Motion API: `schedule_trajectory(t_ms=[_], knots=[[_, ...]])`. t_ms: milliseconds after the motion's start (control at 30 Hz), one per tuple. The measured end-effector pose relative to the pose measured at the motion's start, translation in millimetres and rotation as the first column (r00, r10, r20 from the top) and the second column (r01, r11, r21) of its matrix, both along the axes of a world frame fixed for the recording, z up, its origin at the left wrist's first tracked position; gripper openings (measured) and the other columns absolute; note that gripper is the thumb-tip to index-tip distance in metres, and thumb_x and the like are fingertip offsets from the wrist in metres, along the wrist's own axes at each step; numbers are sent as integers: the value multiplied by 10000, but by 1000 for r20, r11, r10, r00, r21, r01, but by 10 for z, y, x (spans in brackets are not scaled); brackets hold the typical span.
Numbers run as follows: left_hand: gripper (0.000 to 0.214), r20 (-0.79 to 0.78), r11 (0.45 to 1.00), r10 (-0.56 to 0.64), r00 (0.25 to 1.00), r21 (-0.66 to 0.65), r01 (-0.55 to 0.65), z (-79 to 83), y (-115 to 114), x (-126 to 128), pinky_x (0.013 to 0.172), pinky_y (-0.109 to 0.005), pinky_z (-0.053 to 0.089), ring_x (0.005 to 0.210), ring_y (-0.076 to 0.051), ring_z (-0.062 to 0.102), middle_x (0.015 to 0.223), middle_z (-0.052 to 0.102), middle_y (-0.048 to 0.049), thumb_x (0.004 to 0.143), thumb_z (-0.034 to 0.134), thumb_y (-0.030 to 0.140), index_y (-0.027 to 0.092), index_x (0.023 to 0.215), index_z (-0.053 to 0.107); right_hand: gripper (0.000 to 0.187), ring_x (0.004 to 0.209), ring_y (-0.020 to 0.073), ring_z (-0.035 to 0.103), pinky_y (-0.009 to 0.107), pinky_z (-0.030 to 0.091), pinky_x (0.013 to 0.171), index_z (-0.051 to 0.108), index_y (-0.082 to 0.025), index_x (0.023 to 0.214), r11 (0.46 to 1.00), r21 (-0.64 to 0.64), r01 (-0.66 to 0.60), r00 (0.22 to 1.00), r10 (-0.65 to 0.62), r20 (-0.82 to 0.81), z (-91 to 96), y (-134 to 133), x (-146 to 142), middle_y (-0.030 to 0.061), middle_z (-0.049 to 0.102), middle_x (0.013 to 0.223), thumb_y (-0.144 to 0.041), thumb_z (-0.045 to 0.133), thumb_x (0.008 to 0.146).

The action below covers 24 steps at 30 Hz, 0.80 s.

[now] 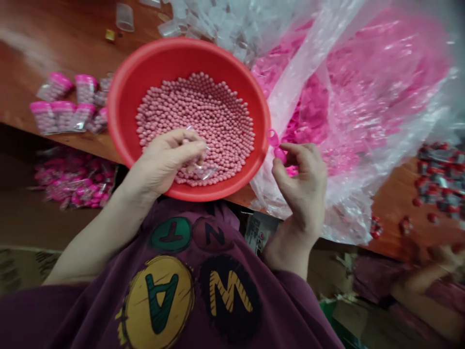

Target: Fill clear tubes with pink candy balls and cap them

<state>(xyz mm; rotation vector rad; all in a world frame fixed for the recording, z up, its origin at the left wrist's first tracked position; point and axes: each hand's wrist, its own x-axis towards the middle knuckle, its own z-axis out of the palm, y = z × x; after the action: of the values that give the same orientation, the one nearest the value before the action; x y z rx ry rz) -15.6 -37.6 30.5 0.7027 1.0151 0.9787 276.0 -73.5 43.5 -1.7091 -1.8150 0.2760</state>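
Note:
Over the red basin (119,97) of pink beads (203,111), my left hand (170,157) is closed around a small clear plastic container (207,170), mostly hidden by the fingers. My right hand (303,182) pinches a bright pink plastic cap with a ring loop (279,153) between thumb and fingertips, just past the basin's right rim. Right behind that hand lies an opened clear plastic bag (348,203) full of similar pink pieces (308,121).
Filled pink-capped containers (63,114) stand left of the basin. Below them is a heap of pink-capped pieces (80,179). Empty clear cups (218,24) lie behind the basin. Red-and-dark small items (441,179) are at the right, near another person's arm (425,286).

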Motion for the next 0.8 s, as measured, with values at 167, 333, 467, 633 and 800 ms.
schedule_trajectory(t_ms=[167, 333, 467, 633, 800], knots=[[348, 66, 999, -48, 997, -4, 48, -59, 31, -10, 585, -212, 441, 655, -91, 591, 803, 668, 34, 751, 968, 233, 207, 1035, 767, 271, 1064, 287, 714, 514, 664, 958, 738, -294, 1231, 971, 103, -215, 970, 224, -90, -145, 122, -781, 97, 674, 1154, -184, 626, 1010], [277, 76, 998, 27, 997, -50, -23, -75, 79, -12, 605, -223, 434, 726, -99, 635, 853, 666, 31, 829, 901, 173, 201, 1038, 721, 263, 1199, 306, 687, 551, 646, 1058, 683, -297, 1257, 941, 138, -308, 935, 326, -141, -344, 172, -1083, 111, 672, 1243, -185, 602, 1034], [227, 103, 999, 28, 994, -36, -25, -71, 66, -17, 579, -220, 405, 663, -81, 576, 827, 654, 36, 834, 891, 166, 196, 999, 739, 282, 1158, 256, 749, 472, 668, 1038, 659, -329, 1365, 933, 31, -358, 862, 343, -373, -332, 167, -1103, 62, 741, 1290, -284, 638, 1087], [407, 140, 1000, 6, 990, -10, -4, -69, 49, -8, 624, -220, 442, 699, -86, 575, 838, 665, 35, 740, 1025, 278, 175, 1022, 750, 320, 1168, 245, 791, 438, 665, 1051, 751, -276, 1354, 930, -77, -359, 751, 239, -616, -300, 240, -1122, 65, 807, 1313, -473, 646, 1125], [604, 192, 1000, 16, 981, -25, -12, -99, 92, 13, 772, -243, 509, 779, -100, 641, 855, 711, 28, 633, 1115, 347, 151, 1031, 705, 402, 1125, 263, 804, 462, 645, 1060, 854, -278, 1218, 954, -187, -235, 793, 76, -605, -212, 300, -1141, 62, 859, 1203, -625, 728, 1058]])
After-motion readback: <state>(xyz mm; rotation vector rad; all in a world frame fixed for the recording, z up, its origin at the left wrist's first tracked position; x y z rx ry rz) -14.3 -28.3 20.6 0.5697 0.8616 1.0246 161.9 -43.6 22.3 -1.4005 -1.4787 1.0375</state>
